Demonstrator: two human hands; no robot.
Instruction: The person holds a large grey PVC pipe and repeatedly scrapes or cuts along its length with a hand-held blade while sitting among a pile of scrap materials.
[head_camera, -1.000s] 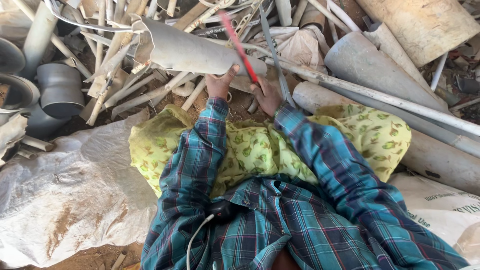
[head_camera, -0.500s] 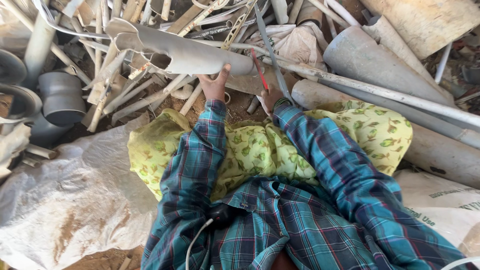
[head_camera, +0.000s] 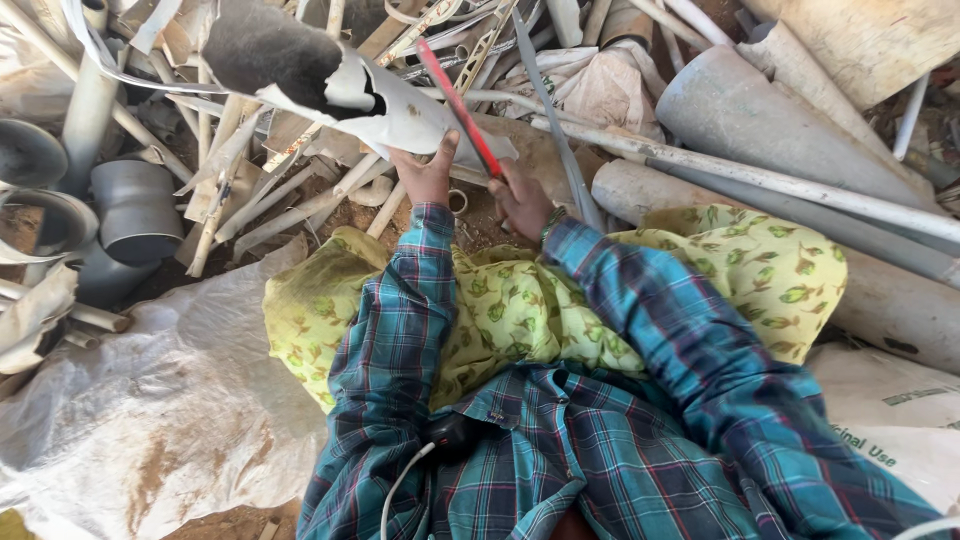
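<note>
My left hand (head_camera: 428, 177) grips the near edge of a broken grey-white plastic pipe piece (head_camera: 330, 75), which juts up to the left with a dark, jagged open end. My right hand (head_camera: 520, 200) is closed on the lower end of a thin red rod-like tool (head_camera: 458, 105) that slants up to the left across the pipe piece. Both arms wear blue plaid sleeves. A yellow-green leaf-print cloth (head_camera: 520, 310) lies over my lap under the forearms.
A heap of broken pale pipes and strips (head_camera: 260, 190) lies ahead. Large grey pipes (head_camera: 790, 140) lie at right, dark pipe fittings (head_camera: 135, 210) at left. White sacks sit at lower left (head_camera: 130, 430) and lower right (head_camera: 900, 400).
The pipe piece has been lifted and tilted so its dark open end shows more. The red tool, which dropped low half a second ago, is raised again across the pipe.
</note>
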